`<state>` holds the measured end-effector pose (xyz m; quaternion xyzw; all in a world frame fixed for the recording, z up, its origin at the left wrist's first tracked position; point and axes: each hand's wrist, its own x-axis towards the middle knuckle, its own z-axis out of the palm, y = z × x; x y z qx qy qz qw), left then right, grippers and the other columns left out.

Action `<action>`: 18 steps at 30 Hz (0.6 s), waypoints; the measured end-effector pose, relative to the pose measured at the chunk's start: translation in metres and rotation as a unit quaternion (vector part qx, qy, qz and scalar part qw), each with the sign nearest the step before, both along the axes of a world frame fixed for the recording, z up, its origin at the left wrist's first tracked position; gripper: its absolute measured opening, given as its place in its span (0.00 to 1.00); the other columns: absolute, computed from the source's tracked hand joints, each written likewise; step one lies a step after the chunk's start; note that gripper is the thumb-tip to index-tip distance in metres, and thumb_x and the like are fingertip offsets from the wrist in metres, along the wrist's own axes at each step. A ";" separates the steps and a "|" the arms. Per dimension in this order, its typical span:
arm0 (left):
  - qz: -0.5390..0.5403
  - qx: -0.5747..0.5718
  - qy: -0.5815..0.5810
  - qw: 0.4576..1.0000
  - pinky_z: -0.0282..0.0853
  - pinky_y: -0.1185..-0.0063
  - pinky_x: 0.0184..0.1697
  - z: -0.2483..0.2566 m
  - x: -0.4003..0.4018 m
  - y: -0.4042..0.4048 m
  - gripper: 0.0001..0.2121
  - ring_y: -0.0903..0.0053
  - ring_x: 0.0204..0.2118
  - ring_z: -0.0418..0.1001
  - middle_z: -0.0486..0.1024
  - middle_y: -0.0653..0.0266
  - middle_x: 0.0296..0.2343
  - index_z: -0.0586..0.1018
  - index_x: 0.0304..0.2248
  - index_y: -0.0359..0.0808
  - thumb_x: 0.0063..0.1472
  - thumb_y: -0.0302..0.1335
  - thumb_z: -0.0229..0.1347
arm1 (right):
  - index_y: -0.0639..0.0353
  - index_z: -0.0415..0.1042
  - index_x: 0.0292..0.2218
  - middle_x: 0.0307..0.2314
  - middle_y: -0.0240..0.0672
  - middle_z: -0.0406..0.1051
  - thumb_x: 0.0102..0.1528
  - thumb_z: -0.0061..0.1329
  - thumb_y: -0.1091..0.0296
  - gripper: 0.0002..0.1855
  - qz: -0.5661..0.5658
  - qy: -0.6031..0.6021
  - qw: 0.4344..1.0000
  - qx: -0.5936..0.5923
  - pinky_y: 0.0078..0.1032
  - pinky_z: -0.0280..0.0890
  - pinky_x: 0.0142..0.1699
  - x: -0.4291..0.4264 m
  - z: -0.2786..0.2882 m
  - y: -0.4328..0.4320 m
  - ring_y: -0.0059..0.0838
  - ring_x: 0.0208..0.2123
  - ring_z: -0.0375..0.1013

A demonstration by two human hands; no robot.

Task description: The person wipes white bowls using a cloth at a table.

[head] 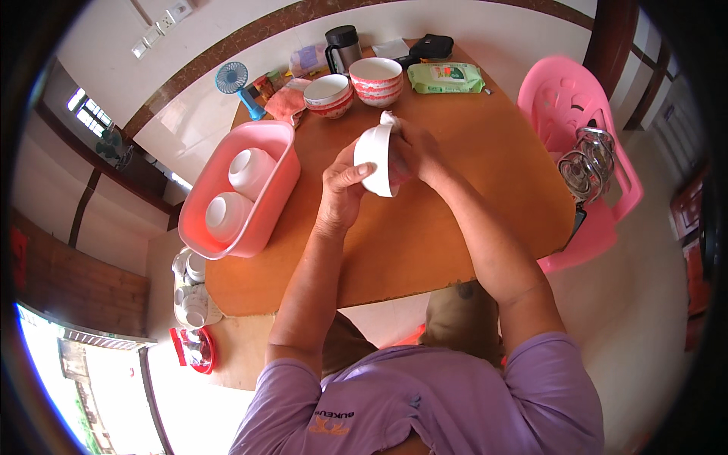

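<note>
My left hand [344, 179] grips a white bowl [372, 162], tilted on its side above the wooden table [421, 239], its thumb on the outer wall. On the bowl's right, my right hand [418, 149] holds a cloth [389, 119], partly white, against the rim and inside; its fingers are largely hidden. To the left, a pink plastic basin [284, 193] contains white bowls [250, 170] turned bottom up. Beyond my hands stand two stacks of red-patterned bowls, a taller right stack [376, 85] and a lower left stack [330, 99].
Along the far side are a small blue fan [233, 79], an orange cloth [286, 102], a dark-lidded mug [344, 51], a green wipes pack [446, 78] and a black pouch [432, 46]. A pink plastic chair [569, 85] stands right; more dishes [190, 304] sit beyond the left edge.
</note>
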<state>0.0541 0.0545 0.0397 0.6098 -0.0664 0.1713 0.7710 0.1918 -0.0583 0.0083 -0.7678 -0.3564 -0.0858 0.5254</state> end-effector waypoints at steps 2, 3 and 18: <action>-0.032 -0.071 0.067 0.995 0.72 0.74 0.26 -0.004 -0.004 0.010 0.31 0.64 0.38 0.76 0.74 0.52 0.42 0.69 0.51 0.31 0.63 0.53 0.43 | 0.53 0.71 0.33 0.27 0.39 0.74 0.58 0.45 0.58 0.10 -0.027 -0.073 0.997 -0.031 0.36 0.68 0.34 -0.009 0.011 -0.006 0.46 0.31 0.75; -0.051 -0.109 0.103 0.987 0.72 0.74 0.25 -0.006 -0.005 0.012 0.30 0.64 0.38 0.76 0.74 0.51 0.41 0.69 0.51 0.32 0.64 0.53 0.42 | 0.53 0.71 0.33 0.26 0.39 0.74 0.57 0.46 0.58 0.10 -0.044 -0.106 0.992 -0.049 0.36 0.68 0.35 -0.016 0.016 -0.010 0.45 0.31 0.75; -0.001 -0.057 0.016 0.998 0.67 0.71 0.52 -0.008 0.001 0.006 0.36 0.69 0.48 0.70 0.70 0.55 0.47 0.64 0.56 0.28 0.54 0.44 0.58 | 0.53 0.70 0.35 0.27 0.40 0.75 0.58 0.44 0.53 0.13 -0.001 -0.016 1.000 0.005 0.40 0.67 0.30 -0.003 -0.010 0.006 0.49 0.29 0.75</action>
